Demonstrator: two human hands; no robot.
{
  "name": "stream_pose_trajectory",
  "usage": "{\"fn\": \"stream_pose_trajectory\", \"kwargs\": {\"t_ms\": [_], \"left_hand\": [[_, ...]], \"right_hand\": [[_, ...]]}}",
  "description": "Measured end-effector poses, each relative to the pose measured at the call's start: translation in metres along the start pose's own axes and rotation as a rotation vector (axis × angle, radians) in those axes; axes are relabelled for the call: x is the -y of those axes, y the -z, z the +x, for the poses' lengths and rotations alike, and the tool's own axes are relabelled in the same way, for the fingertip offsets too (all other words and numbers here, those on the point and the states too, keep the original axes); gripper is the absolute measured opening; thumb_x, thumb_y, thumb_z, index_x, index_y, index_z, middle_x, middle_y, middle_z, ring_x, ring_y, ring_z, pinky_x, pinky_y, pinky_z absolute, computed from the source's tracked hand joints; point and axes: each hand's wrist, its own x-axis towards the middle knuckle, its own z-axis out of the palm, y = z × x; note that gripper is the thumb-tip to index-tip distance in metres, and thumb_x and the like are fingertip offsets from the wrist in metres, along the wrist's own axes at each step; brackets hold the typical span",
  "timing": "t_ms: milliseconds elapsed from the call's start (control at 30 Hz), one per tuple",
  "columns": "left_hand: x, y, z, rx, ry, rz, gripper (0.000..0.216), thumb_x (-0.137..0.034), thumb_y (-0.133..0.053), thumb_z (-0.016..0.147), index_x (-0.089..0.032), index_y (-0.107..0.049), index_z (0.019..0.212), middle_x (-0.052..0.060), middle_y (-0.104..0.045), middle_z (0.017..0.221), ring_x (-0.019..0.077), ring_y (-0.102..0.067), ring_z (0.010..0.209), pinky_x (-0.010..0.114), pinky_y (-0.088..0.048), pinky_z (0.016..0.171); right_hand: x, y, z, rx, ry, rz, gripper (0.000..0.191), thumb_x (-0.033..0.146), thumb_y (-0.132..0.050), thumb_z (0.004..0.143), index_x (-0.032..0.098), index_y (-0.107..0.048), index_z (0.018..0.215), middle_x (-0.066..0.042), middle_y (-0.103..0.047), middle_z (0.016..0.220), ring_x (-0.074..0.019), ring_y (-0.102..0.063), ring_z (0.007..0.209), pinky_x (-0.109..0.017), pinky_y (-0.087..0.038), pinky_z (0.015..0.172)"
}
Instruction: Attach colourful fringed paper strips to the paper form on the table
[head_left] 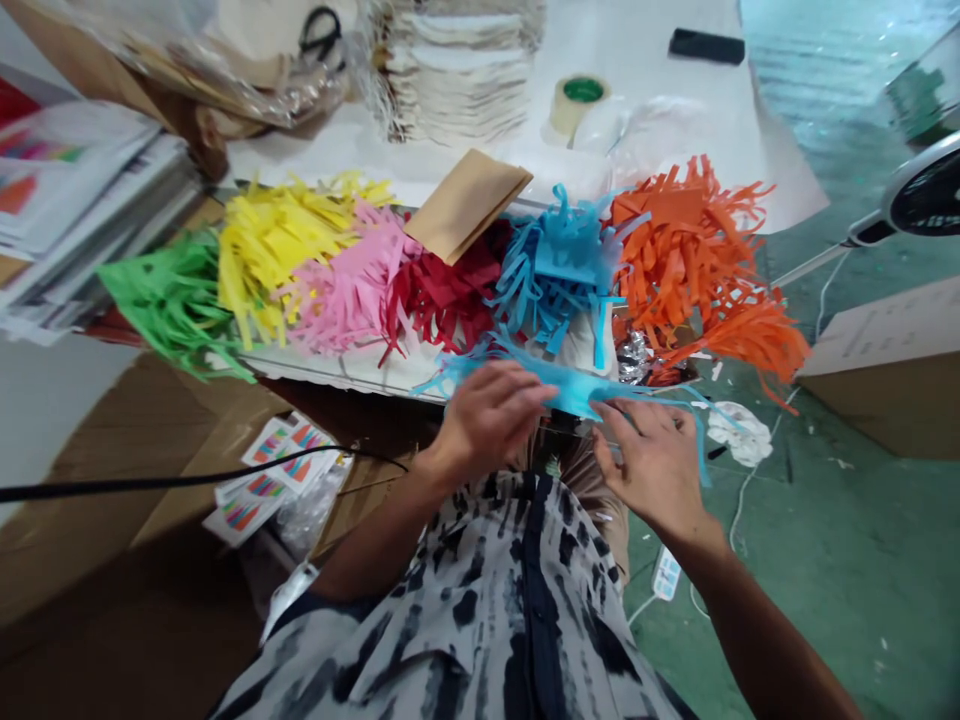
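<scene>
A light blue tissue paper tassel point(574, 389) stretches between my two hands at the table's front edge, its fringed strips trailing off to both sides. My left hand point(495, 408) pinches it on the left, fingers pressed together. On the right, my right hand point(651, 452) has its fingers bent over the paper and the thumb beneath. Just beyond lie heaps of fringed tissue in green point(171, 297), yellow point(277, 245), pink point(352, 278), dark red point(454, 297), blue point(559, 250) and orange point(679, 245). A folded brown paper point(466, 207) rests across the pink and red heaps.
At the back are scissor handles point(321, 35), a stack of pale fringed bundles point(465, 75), a tape roll point(562, 112) and a black bar-shaped object point(706, 46). Papers point(142, 190) pile up at left. A power strip point(666, 574) and cables lie on the floor.
</scene>
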Motion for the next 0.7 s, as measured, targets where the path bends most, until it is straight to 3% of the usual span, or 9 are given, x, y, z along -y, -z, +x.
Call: {"fn": "stream_pose_trajectory", "kwargs": {"t_ms": [67,200,467,600,700], "left_hand": [[-0.008,-0.016,0.002,0.145,-0.089,-0.013,0.028,-0.02,-0.062,0.101,-0.021,-0.07,0.128,0.007,-0.076,0.118,0.0223,-0.067,0.113,0.038,-0.056,0.103],[-0.007,-0.039,0.003,0.28,-0.055,0.062,0.033,-0.037,-0.06,0.104,-0.016,-0.071,0.127,0.01,-0.074,0.124,0.0263,-0.067,0.119,0.042,-0.055,0.106],[0.0,-0.044,0.004,0.255,-0.001,0.098,0.026,-0.035,-0.059,0.105,-0.019,-0.073,0.12,0.009,-0.074,0.121,0.0243,-0.065,0.11,0.041,-0.055,0.096],[0.0,-0.038,-0.004,0.228,-0.042,0.151,0.016,-0.023,-0.059,0.104,-0.02,-0.075,0.107,0.006,-0.077,0.107,0.0211,-0.065,0.098,0.037,-0.053,0.086],[0.0,-0.031,-0.01,0.227,-0.064,0.173,0.017,-0.022,-0.06,0.104,-0.019,-0.075,0.111,0.007,-0.077,0.109,0.021,-0.066,0.099,0.037,-0.053,0.087]], "right_hand": [[-0.003,-0.001,0.001,-0.005,0.02,-0.013,0.029,0.032,-0.054,0.105,0.023,-0.07,0.127,-0.009,-0.077,0.12,-0.0272,-0.065,0.105,-0.044,-0.033,0.092],[-0.01,-0.005,0.002,-0.029,0.083,-0.034,0.028,0.029,-0.057,0.104,0.022,-0.072,0.127,-0.008,-0.077,0.121,-0.0261,-0.065,0.105,-0.042,-0.034,0.09],[-0.015,-0.011,0.003,-0.098,0.099,0.015,0.02,0.024,-0.058,0.105,0.02,-0.074,0.117,-0.006,-0.079,0.115,-0.0233,-0.066,0.099,-0.041,-0.034,0.088],[-0.018,-0.006,-0.002,-0.077,0.074,0.092,0.02,0.024,-0.054,0.107,0.02,-0.073,0.114,-0.006,-0.078,0.117,-0.0231,-0.066,0.104,-0.04,-0.035,0.088],[-0.016,-0.003,-0.004,-0.023,0.061,0.106,0.025,0.034,-0.056,0.107,0.022,-0.072,0.122,-0.009,-0.075,0.123,-0.026,-0.065,0.111,-0.041,-0.035,0.09]]}}
